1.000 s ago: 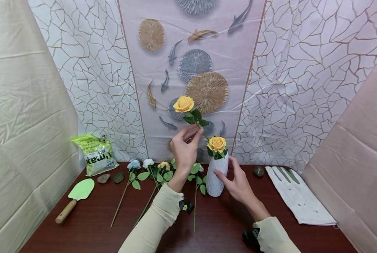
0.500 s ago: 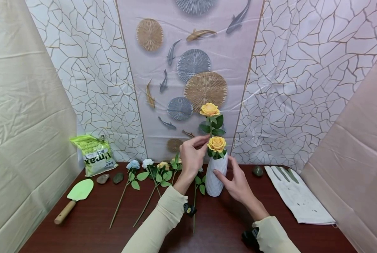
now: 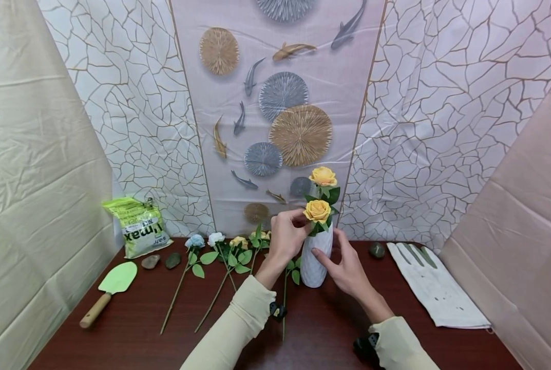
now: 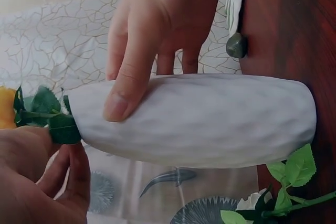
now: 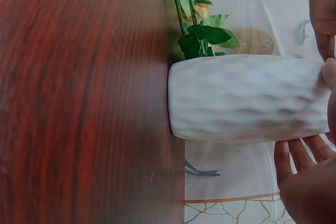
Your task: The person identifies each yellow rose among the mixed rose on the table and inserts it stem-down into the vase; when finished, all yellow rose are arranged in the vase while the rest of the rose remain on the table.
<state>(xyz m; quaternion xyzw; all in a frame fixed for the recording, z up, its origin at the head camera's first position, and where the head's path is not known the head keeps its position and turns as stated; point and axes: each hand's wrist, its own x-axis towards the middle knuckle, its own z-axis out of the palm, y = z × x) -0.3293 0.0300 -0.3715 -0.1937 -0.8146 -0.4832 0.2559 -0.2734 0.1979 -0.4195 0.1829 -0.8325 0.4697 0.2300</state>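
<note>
A white textured vase stands upright on the table. My right hand grips its side, thumb across the front; the right wrist view shows its fingers around the vase. One yellow rose sits in the mouth. Just behind and above it rises a second yellow rose, its stem in the vase. My left hand pinches a rose at the mouth, fingertips partly hidden by the front bloom. In the left wrist view, the left hand is beside green leaves at the rim.
Left of the vase lie blue, white and yellow artificial roses. Farther left are a green trowel, stones and a green bag. A stone and white glove lie right.
My left hand has moved right and down, bringing the second yellow rose upright and lower, its stem into the vase behind the first. The right hand keeps its grip on the vase.
</note>
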